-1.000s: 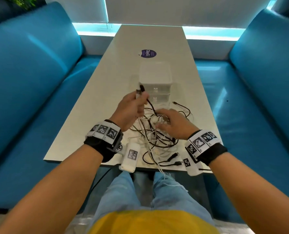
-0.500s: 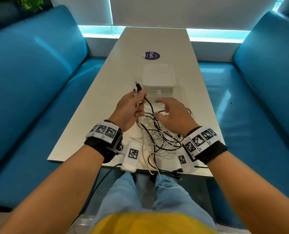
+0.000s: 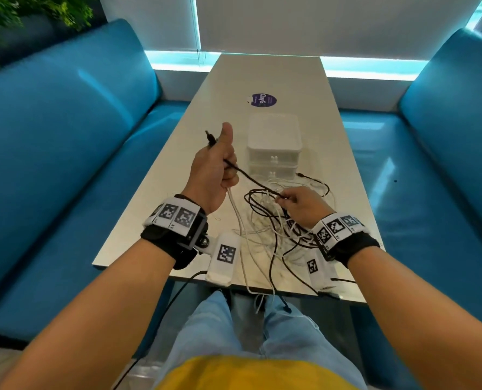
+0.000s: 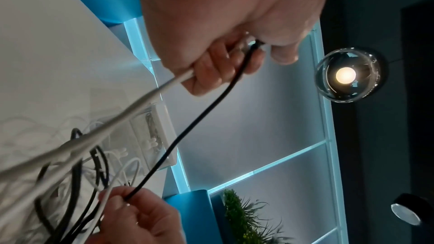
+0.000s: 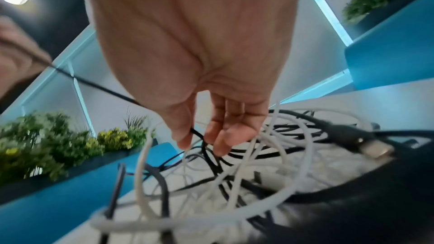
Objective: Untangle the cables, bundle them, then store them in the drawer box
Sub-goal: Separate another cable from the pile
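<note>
The left hand (image 3: 211, 170) is gripping the black cable (image 3: 251, 180) and a white cable (image 4: 131, 110), while the right hand's (image 3: 304, 205) fingers (image 5: 185, 136) are pinching the black one above the tangle (image 3: 273, 229) lying on the worktop (image 3: 178, 175) — untangling barely begun, nothing bundled, drawer box (image 3: 273, 144) closed.

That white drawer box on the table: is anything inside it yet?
The drawer box has two stacked drawers, both shut. Its frosted walls hide most of the inside; the left wrist view hints at something dark in one drawer. The tangled cables lie on the table before it.
</note>
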`<control>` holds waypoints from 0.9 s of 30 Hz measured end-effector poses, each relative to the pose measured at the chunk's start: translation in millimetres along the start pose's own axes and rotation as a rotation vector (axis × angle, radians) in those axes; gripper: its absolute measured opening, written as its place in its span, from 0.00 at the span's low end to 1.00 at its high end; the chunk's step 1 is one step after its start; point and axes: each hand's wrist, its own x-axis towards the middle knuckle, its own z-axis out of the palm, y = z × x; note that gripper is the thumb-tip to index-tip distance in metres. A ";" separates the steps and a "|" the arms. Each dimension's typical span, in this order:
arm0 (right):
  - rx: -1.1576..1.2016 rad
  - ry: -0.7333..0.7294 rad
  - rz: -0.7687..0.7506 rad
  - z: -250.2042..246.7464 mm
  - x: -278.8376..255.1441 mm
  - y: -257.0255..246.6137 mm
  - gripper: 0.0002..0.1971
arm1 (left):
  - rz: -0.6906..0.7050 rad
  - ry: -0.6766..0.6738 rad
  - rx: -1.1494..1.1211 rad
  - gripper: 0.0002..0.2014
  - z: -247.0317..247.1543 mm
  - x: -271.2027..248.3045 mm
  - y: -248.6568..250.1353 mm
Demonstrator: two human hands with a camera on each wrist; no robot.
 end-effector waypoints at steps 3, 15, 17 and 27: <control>0.124 0.101 -0.012 -4.9 3.5 4.3 0.08 | -0.044 0.119 0.033 0.22 -4.9 4.8 -10.1; 0.299 0.193 -0.198 -37.1 4.7 -8.1 0.09 | 0.154 -0.150 0.608 0.13 26.5 6.1 -57.5; 0.277 0.212 -0.198 -42.9 3.7 -11.5 0.09 | 0.197 -0.149 0.661 0.12 30.9 11.7 -61.4; 0.587 0.302 -0.321 -61.3 -14.1 -44.5 0.09 | 0.221 -0.005 0.944 0.15 32.9 18.9 -80.3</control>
